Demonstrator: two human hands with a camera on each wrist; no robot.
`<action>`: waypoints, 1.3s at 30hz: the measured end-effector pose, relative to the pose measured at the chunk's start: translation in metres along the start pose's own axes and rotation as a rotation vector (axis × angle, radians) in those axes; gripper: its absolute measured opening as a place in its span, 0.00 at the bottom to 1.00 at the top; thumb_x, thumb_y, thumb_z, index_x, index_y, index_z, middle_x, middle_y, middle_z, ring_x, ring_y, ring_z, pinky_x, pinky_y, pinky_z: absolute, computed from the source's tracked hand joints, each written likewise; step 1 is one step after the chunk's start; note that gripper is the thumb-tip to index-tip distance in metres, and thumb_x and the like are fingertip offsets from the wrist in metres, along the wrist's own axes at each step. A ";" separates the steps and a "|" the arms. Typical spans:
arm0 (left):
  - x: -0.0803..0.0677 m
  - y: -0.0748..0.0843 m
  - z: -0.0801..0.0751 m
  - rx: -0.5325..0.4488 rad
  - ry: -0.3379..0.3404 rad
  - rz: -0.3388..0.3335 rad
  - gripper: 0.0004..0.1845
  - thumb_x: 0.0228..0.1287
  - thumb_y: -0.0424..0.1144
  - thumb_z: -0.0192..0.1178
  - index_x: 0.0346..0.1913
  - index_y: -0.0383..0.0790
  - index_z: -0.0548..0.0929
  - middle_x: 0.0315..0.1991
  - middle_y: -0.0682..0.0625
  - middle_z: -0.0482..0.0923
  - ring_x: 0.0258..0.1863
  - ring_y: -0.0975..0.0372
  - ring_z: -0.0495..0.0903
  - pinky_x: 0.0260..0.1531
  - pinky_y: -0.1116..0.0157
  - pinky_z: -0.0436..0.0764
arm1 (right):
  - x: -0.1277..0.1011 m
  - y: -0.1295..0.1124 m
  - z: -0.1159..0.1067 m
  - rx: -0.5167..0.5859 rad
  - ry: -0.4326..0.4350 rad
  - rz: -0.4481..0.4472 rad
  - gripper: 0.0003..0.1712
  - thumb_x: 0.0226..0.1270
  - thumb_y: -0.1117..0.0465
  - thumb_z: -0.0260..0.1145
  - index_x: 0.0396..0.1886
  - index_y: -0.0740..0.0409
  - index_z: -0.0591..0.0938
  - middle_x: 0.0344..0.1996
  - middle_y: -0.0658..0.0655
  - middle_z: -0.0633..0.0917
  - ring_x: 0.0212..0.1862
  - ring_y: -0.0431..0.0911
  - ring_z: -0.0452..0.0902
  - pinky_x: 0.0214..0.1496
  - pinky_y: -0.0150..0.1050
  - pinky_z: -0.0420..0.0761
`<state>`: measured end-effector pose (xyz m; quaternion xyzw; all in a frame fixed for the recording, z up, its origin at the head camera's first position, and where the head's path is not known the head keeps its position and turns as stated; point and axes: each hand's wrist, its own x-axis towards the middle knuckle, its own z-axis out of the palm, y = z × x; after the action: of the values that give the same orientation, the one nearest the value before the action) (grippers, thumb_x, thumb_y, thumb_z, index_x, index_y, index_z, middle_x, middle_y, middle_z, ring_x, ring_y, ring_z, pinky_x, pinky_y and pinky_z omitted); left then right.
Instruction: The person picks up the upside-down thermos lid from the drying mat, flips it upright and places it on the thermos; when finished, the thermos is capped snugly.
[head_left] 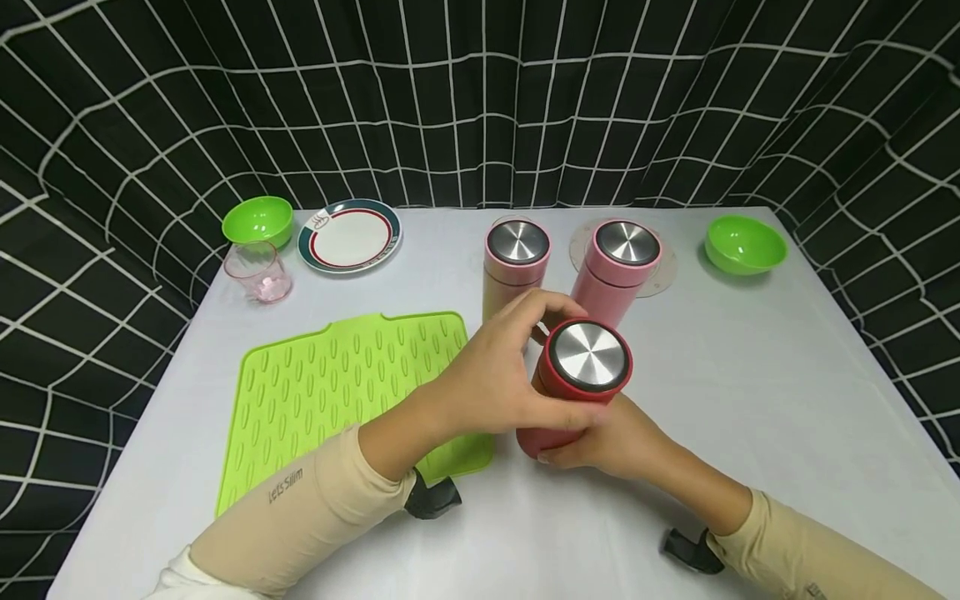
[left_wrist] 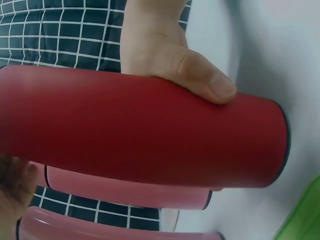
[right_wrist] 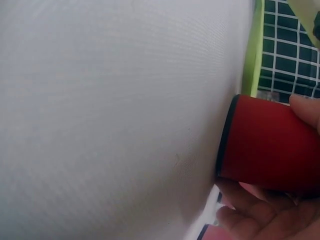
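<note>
On the white table (head_left: 750, 400), near its middle, a red flask (head_left: 581, 383) with a steel-topped lid stands between both hands, its base just at the right edge of the green ribbed mat (head_left: 337, 392). One left hand (head_left: 495, 375) wraps the upper part of the flask from the left — fingers curled round behind the lid, thumb across the front. One right hand (head_left: 615, 437) grips the lower body from the right, fingers curled round the base. From the left wrist view the flask (left_wrist: 145, 132) fills the picture lengthwise, with a thumb (left_wrist: 200, 75) pressed flat on its side. From the right wrist view the flask's bottom rim (right_wrist: 225, 137) sits close against the table, fingers (right_wrist: 250, 215) cupped beneath it.

Flasks number three in all: the red one, plus two pink ones behind it — a paler flask (head_left: 516, 267) on the left and a pink flask (head_left: 618, 271) on the right, which stands on a clear round coaster (head_left: 663, 271). Two green bowls show, one at the far left (head_left: 257, 221) and one at the far right (head_left: 745, 244). One clear pinkish cup (head_left: 258, 271) stands just in front of the left bowl, and one rimmed plate (head_left: 349, 236) lies beside it
</note>
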<state>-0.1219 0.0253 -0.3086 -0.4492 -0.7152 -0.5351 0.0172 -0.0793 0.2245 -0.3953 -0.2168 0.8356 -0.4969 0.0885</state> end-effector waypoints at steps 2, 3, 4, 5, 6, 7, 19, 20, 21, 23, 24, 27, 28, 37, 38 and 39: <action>0.001 -0.001 0.000 -0.028 0.005 0.024 0.37 0.43 0.44 0.77 0.58 0.42 0.74 0.50 0.58 0.76 0.49 0.69 0.73 0.49 0.67 0.76 | 0.001 0.000 0.000 -0.002 -0.005 -0.005 0.29 0.41 0.62 0.84 0.43 0.42 0.78 0.38 0.44 0.83 0.40 0.41 0.78 0.45 0.39 0.78; 0.001 -0.002 0.000 -0.052 0.001 0.038 0.36 0.44 0.42 0.75 0.59 0.40 0.74 0.50 0.57 0.77 0.49 0.68 0.74 0.50 0.66 0.76 | 0.001 0.000 0.001 -0.001 -0.004 -0.008 0.29 0.41 0.62 0.84 0.43 0.42 0.78 0.38 0.44 0.83 0.41 0.41 0.78 0.46 0.39 0.78; 0.001 -0.003 0.000 -0.076 -0.009 0.047 0.37 0.44 0.41 0.75 0.61 0.39 0.73 0.51 0.56 0.77 0.50 0.67 0.74 0.52 0.66 0.75 | 0.002 0.000 0.001 0.005 -0.012 -0.013 0.28 0.42 0.62 0.84 0.42 0.43 0.79 0.37 0.44 0.83 0.40 0.41 0.78 0.45 0.39 0.79; 0.001 -0.004 0.000 -0.098 -0.019 0.047 0.39 0.43 0.41 0.75 0.61 0.38 0.72 0.52 0.55 0.76 0.52 0.67 0.74 0.53 0.65 0.75 | 0.002 0.000 0.001 0.006 -0.019 -0.019 0.27 0.42 0.62 0.83 0.41 0.44 0.79 0.36 0.44 0.83 0.39 0.42 0.79 0.44 0.39 0.79; 0.001 -0.004 0.000 -0.109 -0.025 0.043 0.40 0.43 0.40 0.76 0.62 0.38 0.71 0.53 0.55 0.75 0.52 0.67 0.73 0.53 0.65 0.74 | 0.002 -0.001 0.001 0.005 -0.018 -0.010 0.27 0.42 0.61 0.84 0.42 0.43 0.79 0.36 0.44 0.83 0.39 0.41 0.79 0.44 0.39 0.79; 0.000 -0.004 0.001 -0.110 -0.026 0.041 0.40 0.43 0.41 0.76 0.61 0.37 0.71 0.53 0.55 0.75 0.52 0.67 0.73 0.54 0.65 0.74 | 0.001 -0.002 0.001 -0.002 -0.011 -0.001 0.28 0.42 0.61 0.84 0.43 0.43 0.79 0.37 0.43 0.83 0.40 0.41 0.79 0.45 0.38 0.79; -0.002 -0.009 0.000 -0.197 -0.037 0.019 0.42 0.42 0.38 0.76 0.63 0.37 0.68 0.56 0.51 0.73 0.54 0.64 0.74 0.58 0.63 0.72 | 0.003 -0.033 -0.001 -0.025 0.007 -0.006 0.30 0.38 0.70 0.83 0.41 0.48 0.78 0.35 0.43 0.83 0.38 0.41 0.78 0.44 0.38 0.79; -0.002 -0.009 -0.001 -0.209 -0.041 0.018 0.41 0.43 0.37 0.75 0.63 0.36 0.68 0.56 0.51 0.74 0.54 0.64 0.74 0.58 0.63 0.73 | 0.003 -0.032 -0.001 -0.029 0.013 -0.006 0.31 0.37 0.70 0.83 0.41 0.47 0.78 0.36 0.43 0.82 0.39 0.41 0.78 0.44 0.38 0.78; -0.002 -0.009 -0.001 -0.220 -0.047 0.014 0.42 0.42 0.36 0.75 0.64 0.37 0.68 0.56 0.52 0.74 0.54 0.64 0.74 0.58 0.62 0.72 | 0.003 -0.031 -0.001 -0.033 0.013 -0.014 0.31 0.37 0.69 0.83 0.41 0.47 0.78 0.35 0.43 0.82 0.39 0.41 0.78 0.44 0.38 0.78; -0.002 -0.009 -0.002 -0.229 -0.053 0.001 0.45 0.41 0.37 0.77 0.66 0.37 0.66 0.57 0.53 0.72 0.56 0.64 0.72 0.58 0.62 0.72 | 0.002 -0.023 0.000 -0.036 0.012 -0.027 0.30 0.38 0.68 0.84 0.40 0.46 0.79 0.35 0.43 0.83 0.38 0.41 0.78 0.44 0.38 0.78; -0.002 -0.009 -0.001 -0.210 -0.040 0.002 0.46 0.40 0.38 0.78 0.65 0.37 0.67 0.57 0.53 0.72 0.56 0.64 0.72 0.58 0.63 0.72 | 0.002 -0.018 0.000 -0.043 0.013 -0.025 0.30 0.38 0.67 0.84 0.41 0.45 0.79 0.35 0.42 0.83 0.38 0.41 0.78 0.44 0.38 0.78; -0.001 -0.009 -0.001 -0.198 -0.030 0.019 0.42 0.40 0.38 0.78 0.63 0.37 0.70 0.54 0.54 0.75 0.54 0.65 0.74 0.56 0.63 0.74 | 0.002 -0.005 0.001 -0.030 0.004 -0.033 0.30 0.39 0.63 0.84 0.42 0.43 0.78 0.36 0.43 0.83 0.39 0.41 0.78 0.44 0.38 0.78; 0.000 -0.010 -0.001 -0.212 -0.041 0.030 0.41 0.42 0.37 0.76 0.63 0.36 0.70 0.55 0.53 0.75 0.54 0.64 0.74 0.57 0.63 0.74 | 0.002 -0.002 0.000 -0.024 0.000 -0.039 0.30 0.39 0.63 0.84 0.42 0.43 0.78 0.37 0.43 0.82 0.39 0.41 0.78 0.44 0.38 0.79; 0.002 -0.009 -0.002 -0.246 -0.029 -0.011 0.38 0.42 0.35 0.77 0.60 0.37 0.73 0.51 0.54 0.77 0.52 0.64 0.76 0.57 0.63 0.74 | 0.002 -0.034 -0.004 -0.038 0.011 0.013 0.32 0.38 0.70 0.82 0.44 0.50 0.77 0.38 0.44 0.82 0.41 0.42 0.78 0.46 0.38 0.78; 0.002 -0.010 -0.002 -0.258 -0.042 -0.005 0.38 0.43 0.35 0.77 0.61 0.37 0.74 0.51 0.54 0.78 0.53 0.64 0.76 0.57 0.63 0.73 | 0.002 -0.031 -0.003 -0.038 0.013 0.005 0.32 0.38 0.69 0.83 0.43 0.49 0.77 0.38 0.44 0.82 0.40 0.42 0.78 0.46 0.38 0.78; 0.003 -0.010 -0.003 -0.258 -0.056 0.002 0.40 0.43 0.35 0.77 0.62 0.37 0.73 0.52 0.54 0.78 0.53 0.64 0.75 0.58 0.63 0.73 | 0.003 -0.027 -0.003 -0.036 0.006 -0.020 0.30 0.39 0.69 0.83 0.42 0.48 0.78 0.36 0.44 0.82 0.39 0.42 0.78 0.45 0.38 0.78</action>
<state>-0.1316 0.0244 -0.3138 -0.4631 -0.6401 -0.6101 -0.0601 -0.0752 0.2145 -0.3705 -0.2253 0.8424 -0.4834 0.0770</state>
